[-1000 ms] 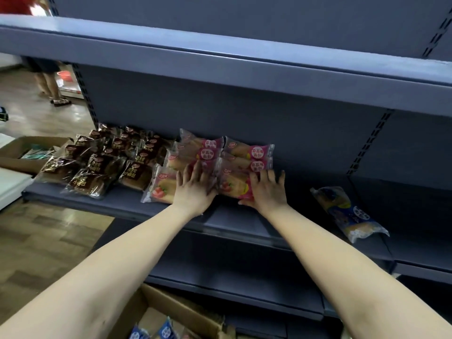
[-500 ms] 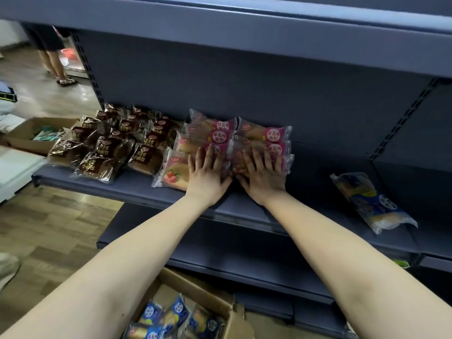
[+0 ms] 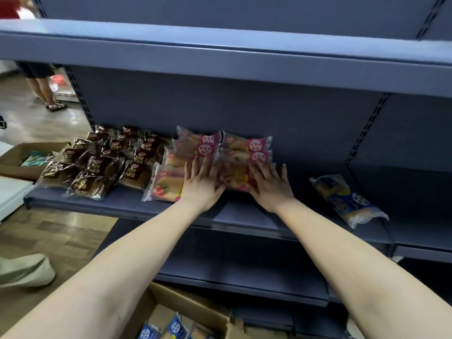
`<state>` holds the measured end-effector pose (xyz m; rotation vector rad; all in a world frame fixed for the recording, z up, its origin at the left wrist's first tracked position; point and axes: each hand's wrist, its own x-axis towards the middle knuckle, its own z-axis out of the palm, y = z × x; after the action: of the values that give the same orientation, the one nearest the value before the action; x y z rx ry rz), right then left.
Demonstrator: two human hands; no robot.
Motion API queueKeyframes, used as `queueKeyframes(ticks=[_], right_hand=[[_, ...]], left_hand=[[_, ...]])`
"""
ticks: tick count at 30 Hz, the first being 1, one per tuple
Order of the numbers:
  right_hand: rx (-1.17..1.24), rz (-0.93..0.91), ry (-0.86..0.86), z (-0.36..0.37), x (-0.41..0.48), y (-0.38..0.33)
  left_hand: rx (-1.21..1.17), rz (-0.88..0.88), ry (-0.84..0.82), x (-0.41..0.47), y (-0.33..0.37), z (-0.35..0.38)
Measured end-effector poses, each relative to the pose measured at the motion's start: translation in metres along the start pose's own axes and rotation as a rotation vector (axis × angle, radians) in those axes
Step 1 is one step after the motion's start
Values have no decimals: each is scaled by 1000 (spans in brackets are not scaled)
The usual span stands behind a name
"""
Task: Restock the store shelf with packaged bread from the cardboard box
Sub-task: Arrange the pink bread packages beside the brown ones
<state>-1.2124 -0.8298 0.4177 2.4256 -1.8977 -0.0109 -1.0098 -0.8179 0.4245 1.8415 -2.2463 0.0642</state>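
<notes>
Box (image 3: 203, 310): nearest, low, below both forearms and well back from the hands; slightly closer to the left arm. Blue packs (image 3: 175, 325) show in its open top. Their long axis cannot be read, since only their ends are in frame.

Left hand (image 3: 200, 184): flat, fingers straight and spread, palm down on the front pink pack of the left column. It grips nothing.

Right hand (image 3: 269, 184): also flat with fingers spread, pressing the front pink pack of the right column. It grips nothing.

Shelf (image 3: 232, 214): bare front strip directly under both wrists.

Pink packs (image 3: 244, 145): two columns running away from the fingertips toward the back wall, long axes left to right.

Brown packs (image 3: 102, 157): left of the left hand, several rows.

Lone blue pack (image 3: 347, 199): right of the right hand, apart from it, long axis slanted front to back.

Judgement: the pink rows look squared. The next pick lies down and back at the box. The open shelf stretch lies between the right hand and the lone blue pack, so the right hand is nearer for placing.
</notes>
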Motion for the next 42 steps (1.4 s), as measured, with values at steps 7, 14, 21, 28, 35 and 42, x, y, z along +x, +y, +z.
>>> queueKeyframes(ticks=[7,14,21,28,35,42], right_hand=[[-30,217,7,-12,-54,74],[-24,448,-28,-15,-100,147],[114,583,-113,4,-110,172],[201,513,-19,13,-104,174],[43,475,253,4,-93,160],[-51,240,509,-19,-80,139]], left_hand=[[-48,183,8,18,76,-3],[-80,365,-55,35,167,20],[-122,452,-158,49,213,44],[-145,407,-222,52,215,59],[-322,353,-146,58,196,34],[-779,103,7,60,169,-1]])
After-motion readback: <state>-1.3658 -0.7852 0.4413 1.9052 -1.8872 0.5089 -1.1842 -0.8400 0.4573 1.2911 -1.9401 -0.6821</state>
